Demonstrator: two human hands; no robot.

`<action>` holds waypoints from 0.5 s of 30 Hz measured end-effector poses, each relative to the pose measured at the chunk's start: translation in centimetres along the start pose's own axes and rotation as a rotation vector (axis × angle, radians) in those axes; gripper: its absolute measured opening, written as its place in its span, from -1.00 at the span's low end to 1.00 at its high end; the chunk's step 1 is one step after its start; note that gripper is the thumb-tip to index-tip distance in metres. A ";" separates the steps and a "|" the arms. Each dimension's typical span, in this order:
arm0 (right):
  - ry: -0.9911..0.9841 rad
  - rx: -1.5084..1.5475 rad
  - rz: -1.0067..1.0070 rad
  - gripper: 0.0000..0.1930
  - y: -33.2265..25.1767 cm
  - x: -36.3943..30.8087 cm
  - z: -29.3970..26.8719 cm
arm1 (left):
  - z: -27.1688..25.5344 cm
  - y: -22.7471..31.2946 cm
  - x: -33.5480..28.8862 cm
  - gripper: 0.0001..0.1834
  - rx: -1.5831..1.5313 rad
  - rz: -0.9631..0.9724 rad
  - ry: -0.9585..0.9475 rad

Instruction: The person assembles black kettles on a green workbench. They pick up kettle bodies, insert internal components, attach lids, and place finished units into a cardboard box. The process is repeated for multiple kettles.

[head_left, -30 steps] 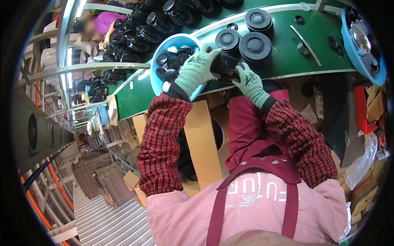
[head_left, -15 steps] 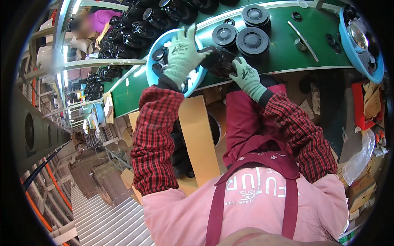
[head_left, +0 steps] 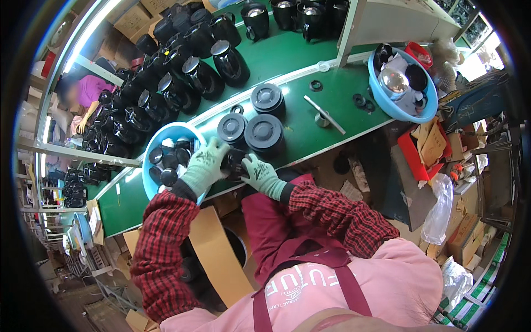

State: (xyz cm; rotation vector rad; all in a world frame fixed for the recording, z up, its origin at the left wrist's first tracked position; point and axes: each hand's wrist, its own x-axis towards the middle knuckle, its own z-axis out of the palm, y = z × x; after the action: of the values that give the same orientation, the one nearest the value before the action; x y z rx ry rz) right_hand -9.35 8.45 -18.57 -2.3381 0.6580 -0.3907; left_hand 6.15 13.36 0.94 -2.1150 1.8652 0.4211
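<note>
Between my hands, at the table's near edge, is a glossy black vessel (head_left: 235, 164), mostly hidden by gloves. My left hand (head_left: 206, 164), in a pale green glove, closes on its left side with curled fingers. On the other side my right hand (head_left: 260, 175), gloved alike, grips it with bent fingers. Just left of them stands a light blue basin (head_left: 148, 176) holding black round caps and shiny parts. Black cylinders with round ringed tops, including a near one (head_left: 264, 133), stand just beyond my hands. A small black ring (head_left: 237, 109) lies behind them.
Many glossy black jugs (head_left: 202, 76) crowd the left and back of the green table (head_left: 310, 141). Right of the cylinders, a metal rod (head_left: 325, 115) rests across a small metal cup. A second blue basin (head_left: 387, 105) stands far right. Below are a cardboard box (head_left: 213, 254) and a red bin (head_left: 412, 160).
My left hand has come down from over the blue basin, its spread fingers now curled at the vessel. My right hand stays on it. The whole view has shifted, showing more of the table's far side.
</note>
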 end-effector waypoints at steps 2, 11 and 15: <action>-0.041 0.029 0.004 -0.48 0.4 0.0 -0.7 | 1.2 -1.4 -1.0 -0.28 0.261 0.325 0.005; -0.043 0.023 0.016 -0.47 0.2 0.0 -0.7 | 1.5 -0.4 -1.2 -0.04 -0.203 -0.189 0.035; -0.161 0.036 -0.170 -0.44 2.6 0.3 -2.0 | 1.4 -1.4 -1.5 -0.14 0.100 0.301 0.007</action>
State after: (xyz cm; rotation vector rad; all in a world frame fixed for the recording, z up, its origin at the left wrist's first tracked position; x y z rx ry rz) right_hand -10.89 5.57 -18.85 -2.3690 0.3743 -0.2834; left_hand 7.36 15.42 0.28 -1.7791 2.1686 0.3764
